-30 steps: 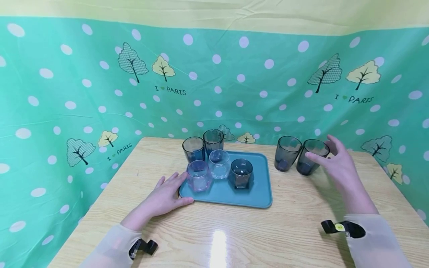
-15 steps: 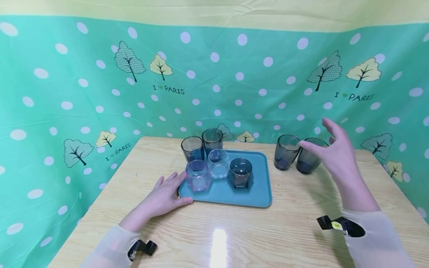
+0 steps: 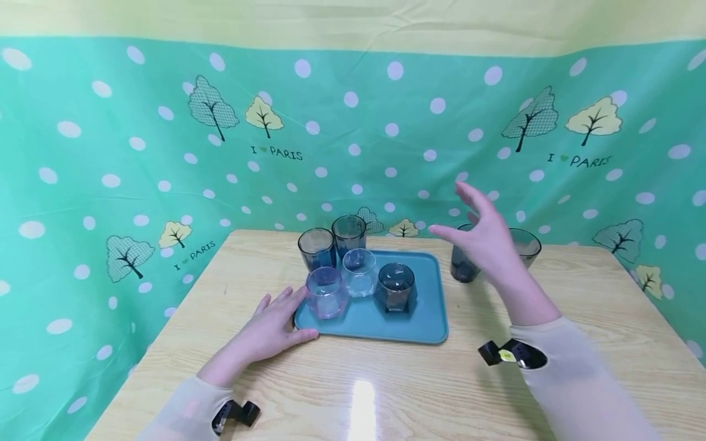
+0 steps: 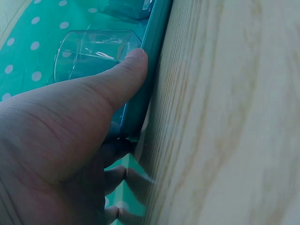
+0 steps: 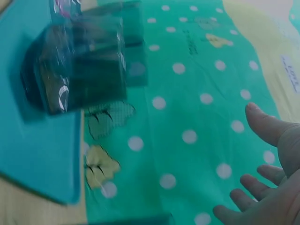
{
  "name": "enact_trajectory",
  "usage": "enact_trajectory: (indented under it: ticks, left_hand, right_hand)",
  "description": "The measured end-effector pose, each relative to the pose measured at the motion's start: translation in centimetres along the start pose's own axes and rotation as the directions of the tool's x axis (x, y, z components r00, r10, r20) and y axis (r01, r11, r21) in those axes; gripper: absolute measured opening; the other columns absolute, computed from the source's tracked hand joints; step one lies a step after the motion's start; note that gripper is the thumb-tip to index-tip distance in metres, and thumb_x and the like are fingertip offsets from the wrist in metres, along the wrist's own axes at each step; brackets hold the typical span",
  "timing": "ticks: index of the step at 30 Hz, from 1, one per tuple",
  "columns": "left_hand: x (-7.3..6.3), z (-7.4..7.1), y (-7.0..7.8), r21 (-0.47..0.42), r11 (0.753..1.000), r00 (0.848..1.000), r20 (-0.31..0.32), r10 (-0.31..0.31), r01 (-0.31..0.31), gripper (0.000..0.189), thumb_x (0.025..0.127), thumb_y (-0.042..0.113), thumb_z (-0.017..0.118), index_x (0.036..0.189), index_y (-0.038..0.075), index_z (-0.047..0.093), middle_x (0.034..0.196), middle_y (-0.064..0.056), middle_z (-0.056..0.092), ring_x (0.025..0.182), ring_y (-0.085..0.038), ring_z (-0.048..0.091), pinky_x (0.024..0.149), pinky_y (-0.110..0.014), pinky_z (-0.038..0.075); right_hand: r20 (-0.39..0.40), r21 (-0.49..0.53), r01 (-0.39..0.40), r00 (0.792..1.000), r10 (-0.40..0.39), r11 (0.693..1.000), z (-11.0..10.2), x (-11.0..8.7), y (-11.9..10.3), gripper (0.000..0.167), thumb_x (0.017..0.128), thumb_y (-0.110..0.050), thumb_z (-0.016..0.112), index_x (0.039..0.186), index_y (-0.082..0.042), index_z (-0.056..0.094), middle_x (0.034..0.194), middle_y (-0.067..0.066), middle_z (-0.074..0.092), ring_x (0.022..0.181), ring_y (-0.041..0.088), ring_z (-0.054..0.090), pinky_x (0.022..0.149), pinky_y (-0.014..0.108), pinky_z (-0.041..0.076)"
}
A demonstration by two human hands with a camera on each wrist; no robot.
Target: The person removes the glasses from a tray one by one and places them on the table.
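Head view: in the near foreground, pale sleeves (image 3: 184,407) and black wrist cameras (image 3: 246,413) above a wood-grain table (image 3: 441,398). At near left, a left hand (image 3: 273,327), grip unclenched, fingers extended along the left edge of a blue tray (image 3: 375,326), thumb touching the near edge. On the tray, left to right: a pinkish short glass (image 3: 326,297) beside those fingers, a clear short glass (image 3: 360,278) slightly farther back, a dark short glass (image 3: 396,291). Farther right, a right hand (image 3: 491,248) raised in the air, grip released, thumb and fingers apart, partly hiding two tall gray glasses (image 3: 462,269). At far left, two tall smoky glasses (image 3: 317,251) side by side at the tray's corner; on or behind it, impossible to tell. Beyond, a green dotted curtain (image 3: 248,220).
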State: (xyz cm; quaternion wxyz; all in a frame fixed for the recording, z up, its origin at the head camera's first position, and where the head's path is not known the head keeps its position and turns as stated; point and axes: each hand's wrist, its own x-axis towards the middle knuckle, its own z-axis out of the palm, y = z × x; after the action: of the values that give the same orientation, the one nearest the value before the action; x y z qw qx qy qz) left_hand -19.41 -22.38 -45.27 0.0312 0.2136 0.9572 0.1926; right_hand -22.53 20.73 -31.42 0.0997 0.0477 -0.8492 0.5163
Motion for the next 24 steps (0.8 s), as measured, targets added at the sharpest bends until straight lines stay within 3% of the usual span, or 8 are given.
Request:
enact_trajectory:
  ticks: [9, 24]
  left_hand:
    - [-0.1, 0.1, 0.1, 0.006, 1.0, 1.0, -0.003, -0.004, 0.004, 0.107, 0.096, 0.068, 0.076, 0.169, 0.0, 0.039, 0.171, -0.018, 0.045, 0.161, -0.049, 0.033, 0.127, -0.078, 0.013]
    - [-0.2, 0.0, 0.3, -0.006, 1.0, 1.0, -0.006, -0.01, 0.009, 0.106, 0.096, 0.066, 0.078, 0.17, 0.0, 0.039, 0.171, -0.017, 0.045, 0.161, -0.048, 0.033, 0.127, -0.078, 0.013]
  right_hand:
    - [0.091, 0.098, 0.049, 0.994, -0.058, 0.994, 4.6, 1.5, -0.7, 0.105, 0.092, -0.034, 0.094, 0.176, -0.027, 0.031, 0.178, -0.001, 0.034, 0.163, 0.037, 0.032, 0.13, 0.057, 0.031]
    - [0.195, 0.085, 0.136, 0.969, -0.151, 0.987, 10.0, 4.6, -1.8, 0.1, 0.092, -0.027, 0.094, 0.174, -0.018, 0.036, 0.175, 0.003, 0.042, 0.161, 0.025, 0.036, 0.131, 0.046, 0.032]
